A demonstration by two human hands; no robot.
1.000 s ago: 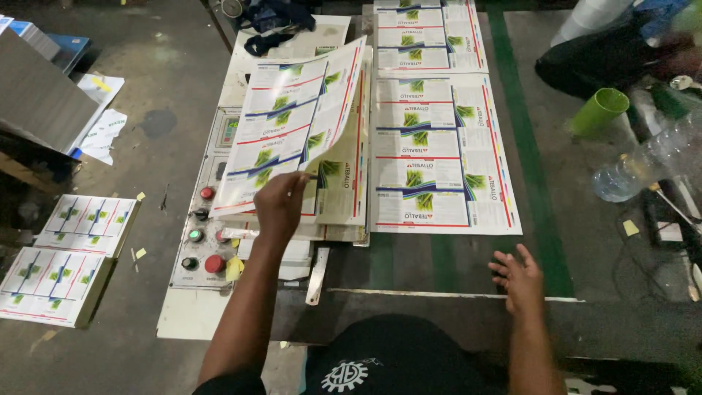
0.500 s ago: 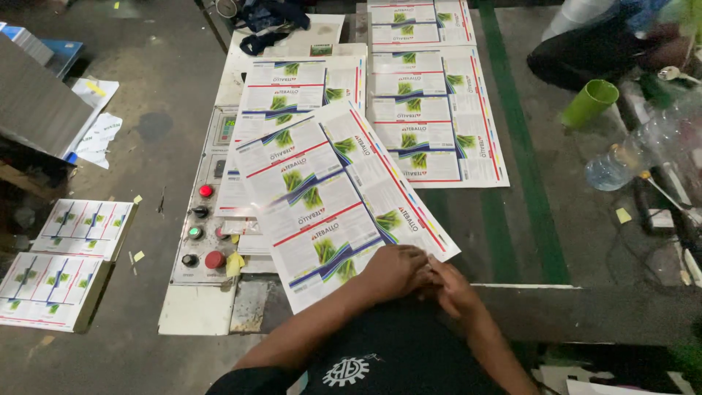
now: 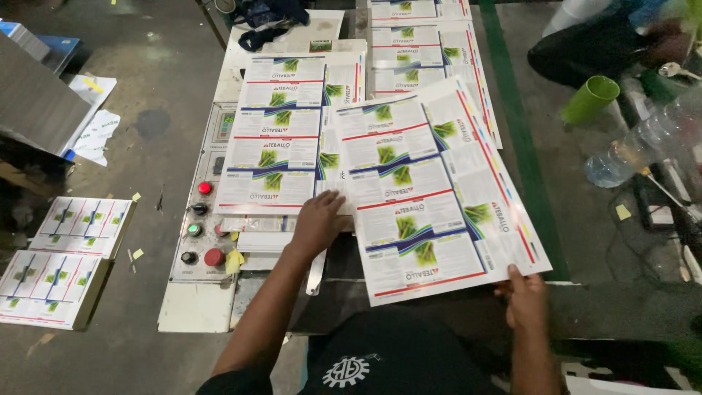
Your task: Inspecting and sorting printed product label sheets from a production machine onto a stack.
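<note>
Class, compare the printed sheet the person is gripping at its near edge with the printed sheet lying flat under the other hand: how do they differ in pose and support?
The gripped sheet lies skewed across the table, its near corner pinched by the right hand; the flat sheet sits square to the table. The gripped sheet overlaps neighbouring sheets; the flat sheet is touched at its near edge by the left hand. Both carry repeated green, white and blue label panels.

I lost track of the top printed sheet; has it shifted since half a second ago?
Yes. The top printed sheet has swung right, away from the control panel.

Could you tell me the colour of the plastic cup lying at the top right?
Bright green plastic cup, clearest in the head view.
</note>
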